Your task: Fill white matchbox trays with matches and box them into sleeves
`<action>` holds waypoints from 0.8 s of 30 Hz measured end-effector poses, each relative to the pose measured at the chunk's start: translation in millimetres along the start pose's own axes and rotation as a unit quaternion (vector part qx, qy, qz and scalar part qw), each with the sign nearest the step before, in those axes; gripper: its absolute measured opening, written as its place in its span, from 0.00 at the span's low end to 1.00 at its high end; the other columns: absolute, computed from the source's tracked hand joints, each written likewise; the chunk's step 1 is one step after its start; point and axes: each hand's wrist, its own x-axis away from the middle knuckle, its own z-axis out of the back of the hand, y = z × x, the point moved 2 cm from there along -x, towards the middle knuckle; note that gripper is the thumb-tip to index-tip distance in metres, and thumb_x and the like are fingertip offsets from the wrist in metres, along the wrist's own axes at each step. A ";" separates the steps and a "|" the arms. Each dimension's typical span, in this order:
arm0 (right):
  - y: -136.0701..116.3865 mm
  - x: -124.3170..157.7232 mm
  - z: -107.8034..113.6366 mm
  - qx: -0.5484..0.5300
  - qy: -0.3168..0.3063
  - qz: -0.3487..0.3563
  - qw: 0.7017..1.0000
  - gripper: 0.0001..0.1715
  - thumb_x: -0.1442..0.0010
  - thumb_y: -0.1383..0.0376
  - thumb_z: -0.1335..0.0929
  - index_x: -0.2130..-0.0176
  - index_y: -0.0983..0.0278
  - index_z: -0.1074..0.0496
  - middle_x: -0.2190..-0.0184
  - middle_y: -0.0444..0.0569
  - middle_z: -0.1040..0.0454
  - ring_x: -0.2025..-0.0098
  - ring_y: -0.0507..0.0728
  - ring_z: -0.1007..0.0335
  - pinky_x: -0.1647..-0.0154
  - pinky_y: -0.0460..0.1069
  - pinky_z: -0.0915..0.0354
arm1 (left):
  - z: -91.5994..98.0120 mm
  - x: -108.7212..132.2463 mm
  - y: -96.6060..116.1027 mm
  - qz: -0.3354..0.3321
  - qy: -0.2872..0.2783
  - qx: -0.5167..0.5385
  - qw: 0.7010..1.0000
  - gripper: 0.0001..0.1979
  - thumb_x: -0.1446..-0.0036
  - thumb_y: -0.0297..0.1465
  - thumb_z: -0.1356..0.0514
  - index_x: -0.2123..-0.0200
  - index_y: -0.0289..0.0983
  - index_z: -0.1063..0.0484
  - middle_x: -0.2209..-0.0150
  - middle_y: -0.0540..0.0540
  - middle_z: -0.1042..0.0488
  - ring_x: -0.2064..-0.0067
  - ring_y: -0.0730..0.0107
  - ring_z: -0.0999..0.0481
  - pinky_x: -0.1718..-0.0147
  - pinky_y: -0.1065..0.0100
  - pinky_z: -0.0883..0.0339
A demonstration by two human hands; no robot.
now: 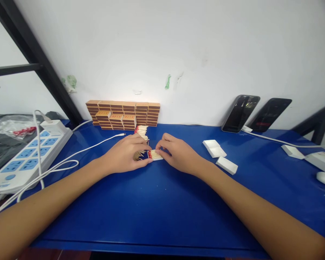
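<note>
A small white matchbox tray (157, 159) filled with red-tipped matches (153, 154) lies on the blue table between my hands. My left hand (127, 152) closes on the tray's left end, thumb at the near edge and fingers at the far one. At the right end, the fingers of my right hand (177, 153) are pinched together over the matches; their tips partly cover them. Loose matches (142, 130) lie in a heap just beyond my left hand, and more matches (139, 155) show beneath its curved fingers.
Stacked matchboxes (119, 119) stand against the wall. White empty trays (226, 165) lie to the right, with two phones (241, 113) leaning behind. A power strip (29, 155) and white cables (59, 164) occupy the left. The table's front edge (151, 245) runs below.
</note>
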 end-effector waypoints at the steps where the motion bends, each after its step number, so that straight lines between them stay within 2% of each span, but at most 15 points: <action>1: 0.0 -0.1 0.8 0.000 0.002 -0.002 1.000 0.07 0.30 0.69 0.34 0.59 0.63 0.25 0.60 0.47 0.32 0.66 0.52 0.36 0.64 0.49 0.41 | 0.1 0.0 0.3 -0.001 -0.001 -0.002 1.000 0.14 0.35 0.40 0.37 0.52 0.39 0.20 0.56 0.42 0.20 0.53 0.57 0.22 0.50 0.55 0.28; 15: 3.6 0.7 5.2 0.030 -0.007 -0.013 0.999 0.08 0.31 0.70 0.34 0.59 0.64 0.24 0.59 0.48 0.31 0.68 0.51 0.36 0.66 0.49 0.42 | 1.3 -0.1 2.9 -0.016 -0.001 0.009 1.000 0.11 0.34 0.38 0.38 0.54 0.40 0.19 0.55 0.43 0.19 0.52 0.58 0.22 0.49 0.55 0.28; 24: -3.1 1.1 16.9 -0.008 -0.019 0.005 1.000 0.06 0.35 0.71 0.32 0.61 0.63 0.24 0.61 0.47 0.33 0.67 0.52 0.37 0.65 0.49 0.41 | 1.5 -0.3 5.8 -0.035 0.030 0.027 0.999 0.10 0.33 0.36 0.37 0.54 0.38 0.20 0.56 0.43 0.19 0.53 0.59 0.21 0.50 0.57 0.26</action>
